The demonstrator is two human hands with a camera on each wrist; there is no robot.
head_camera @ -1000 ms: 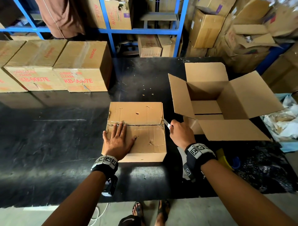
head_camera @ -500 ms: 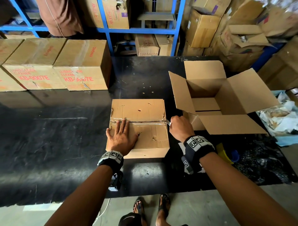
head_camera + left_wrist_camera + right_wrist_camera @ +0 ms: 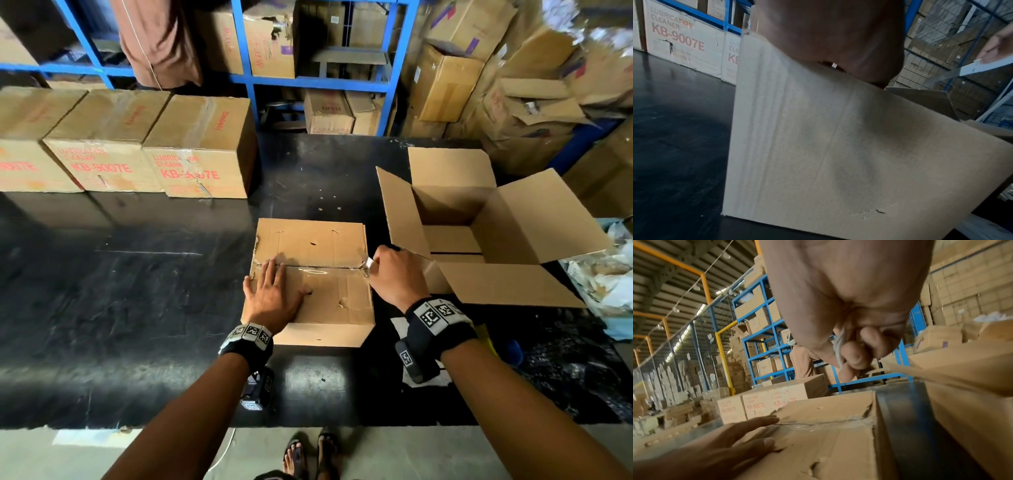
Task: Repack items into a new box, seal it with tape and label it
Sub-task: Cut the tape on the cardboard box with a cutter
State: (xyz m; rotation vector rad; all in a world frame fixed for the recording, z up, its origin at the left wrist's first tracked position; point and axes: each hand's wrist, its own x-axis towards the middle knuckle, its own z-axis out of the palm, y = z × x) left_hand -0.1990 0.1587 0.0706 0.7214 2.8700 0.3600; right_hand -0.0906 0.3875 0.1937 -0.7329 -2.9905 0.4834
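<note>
Left hand (image 3: 274, 301) lies flat, fingers (image 3: 272, 274) straight, on the near flap of the worn closed box (image 3: 310, 274) at the tabletop's (image 3: 137, 291) near centre. Right hand (image 3: 397, 274), just off the box's right edge, curls its fingers (image 3: 855, 355) round a small pale cutter (image 3: 369, 263) at the taped seam (image 3: 318, 269). Judged step: slitting that seam; a shallow stroke away from the bracing hand seems wise. Just right stands the empty new box (image 3: 479, 222), flaps spread. Farther back, 3 printed cartons (image 3: 198, 144), then blue shelving (image 3: 318, 82).
</note>
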